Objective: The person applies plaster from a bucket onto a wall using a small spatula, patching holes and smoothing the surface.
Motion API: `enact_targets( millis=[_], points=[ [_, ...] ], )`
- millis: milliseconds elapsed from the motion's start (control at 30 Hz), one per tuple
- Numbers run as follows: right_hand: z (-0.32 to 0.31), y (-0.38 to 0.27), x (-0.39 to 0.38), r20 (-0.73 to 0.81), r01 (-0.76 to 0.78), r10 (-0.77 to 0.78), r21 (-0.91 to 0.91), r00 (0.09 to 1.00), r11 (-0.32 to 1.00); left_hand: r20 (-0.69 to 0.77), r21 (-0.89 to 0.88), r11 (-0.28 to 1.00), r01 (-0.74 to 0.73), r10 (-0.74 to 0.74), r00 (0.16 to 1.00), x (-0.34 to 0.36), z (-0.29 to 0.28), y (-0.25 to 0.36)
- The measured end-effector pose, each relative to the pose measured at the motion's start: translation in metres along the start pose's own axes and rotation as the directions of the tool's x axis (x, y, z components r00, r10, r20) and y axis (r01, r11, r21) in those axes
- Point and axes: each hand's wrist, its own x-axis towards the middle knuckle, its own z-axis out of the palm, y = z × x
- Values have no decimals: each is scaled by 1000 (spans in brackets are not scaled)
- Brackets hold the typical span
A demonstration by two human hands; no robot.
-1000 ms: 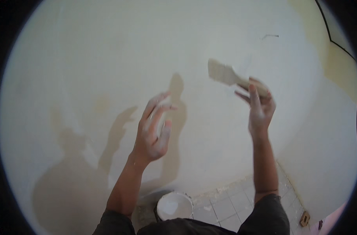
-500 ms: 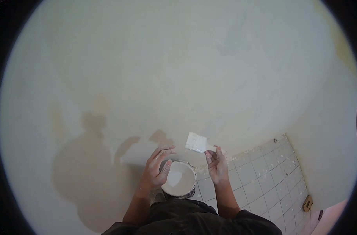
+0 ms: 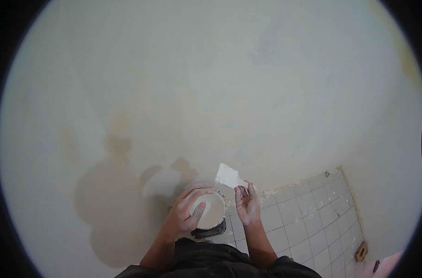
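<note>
My right hand (image 3: pixel 248 204) pinches the pale handle of a wide, flat paintbrush (image 3: pixel 227 176). Its head, coated in white, points up and to the left in front of the wall. Below and left of the brush is a round bucket (image 3: pixel 221 211) holding white paint (image 3: pixel 212 212), its dark outer side smeared with white. My left hand (image 3: pixel 185 211) is over the bucket's left side, thumb apart from the curved fingers, with nothing seen in it. Whether those fingers touch the rim I cannot tell. White residue marks both hands.
A pale wall (image 3: pixel 211 92) with yellowish and grey patches rises in front, carrying my shadow at left. Grey floor tiles (image 3: pixel 294 217), spotted white, stretch right to a side wall. A small brown block with a slot (image 3: pixel 361 251) lies by that wall's foot.
The brush and my right hand have come slightly lower and left, with the brush head turned. My left hand has moved down closer over the bucket, which appears a little farther left.
</note>
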Motion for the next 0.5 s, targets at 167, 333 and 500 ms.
enact_targets(
  millis=[167,333,500],
  points=[
    [14,2,-1,78,82,-88,80,993,993,12,28,993,-118,118,993,0,-13,16],
    [52,-1,-11,152,184,-214,190,965,964,18,157,923,-350,352,936,5,-31,41],
    [102,2,-33,173,286,-327,223,929,932,-37,40,925,-378,379,925,-4,-41,52]
  ],
)
